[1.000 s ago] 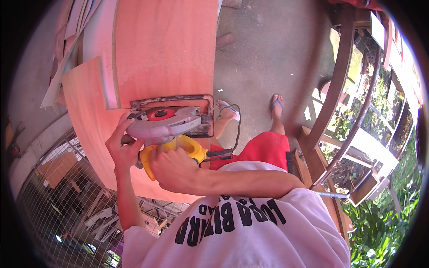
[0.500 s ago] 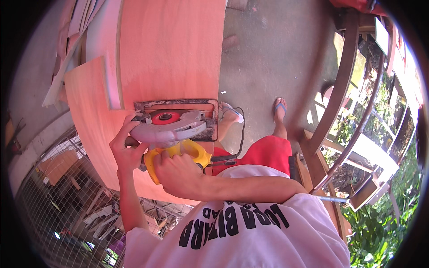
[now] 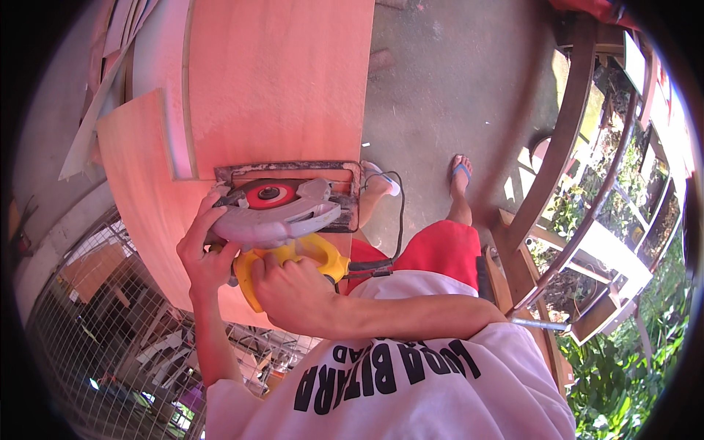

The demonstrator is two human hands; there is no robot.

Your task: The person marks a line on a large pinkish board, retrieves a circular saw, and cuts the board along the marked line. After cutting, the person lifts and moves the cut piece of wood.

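Note:
A circular saw point(image 3: 275, 220) with a grey blade guard and a red-centred blade rests by its dark metal base plate point(image 3: 293, 166) on a reddish plywood sheet point(image 3: 275, 88). My right hand point(image 3: 297, 297) is wrapped round the saw's yellow handle point(image 3: 323, 253). At the saw's left end, my left hand point(image 3: 209, 253) grips the saw body, thumb and fingers curled about it; the exact part it holds is partly covered. The base plate's right end reaches the sheet's right edge. Where the blade meets the wood is hidden.
A black power cord point(image 3: 400, 220) loops from the handle past my legs. More boards point(image 3: 117, 81) lean at the far left, above wire mesh point(image 3: 95, 323). My sandalled feet stand on the concrete floor point(image 3: 440, 88). A wooden rail point(image 3: 561, 147) and plants point(image 3: 623, 381) lie to the right.
The saw has tilted slightly and shifted a little left, showing more of the blade's red face. Both hands keep their grip and move with it.

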